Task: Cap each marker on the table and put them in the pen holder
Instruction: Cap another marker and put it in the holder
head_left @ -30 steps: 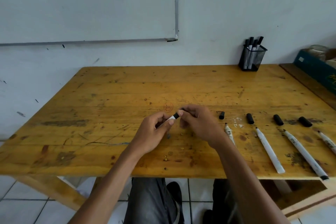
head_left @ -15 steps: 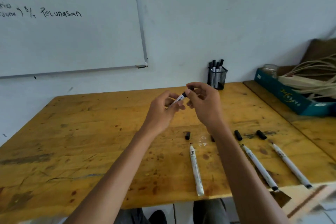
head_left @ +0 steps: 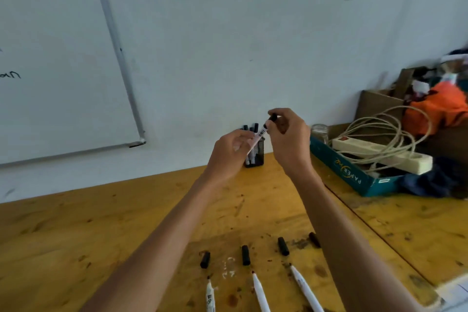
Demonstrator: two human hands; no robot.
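My left hand (head_left: 231,149) grips the barrel of a white marker (head_left: 260,134), held up in front of the black mesh pen holder (head_left: 256,157). My right hand (head_left: 288,137) pinches the marker's black cap (head_left: 272,117) at its upper end. Several capped markers stand in the holder by the wall. On the table near me lie three uncapped white markers (head_left: 258,291), tips pointing away. Beyond their tips lie loose black caps (head_left: 245,255), one partly hidden by my right forearm.
The yellow wooden table (head_left: 76,235) reaches the white wall. A whiteboard (head_left: 50,58) hangs at the left. On a second table to the right stand a teal box (head_left: 354,177) with a power strip and cable, a glass jar (head_left: 319,132) and a cardboard box with orange cloth.
Both hands have lifted the marker from low over the table up toward the pen holder. The view has tilted up and to the right.
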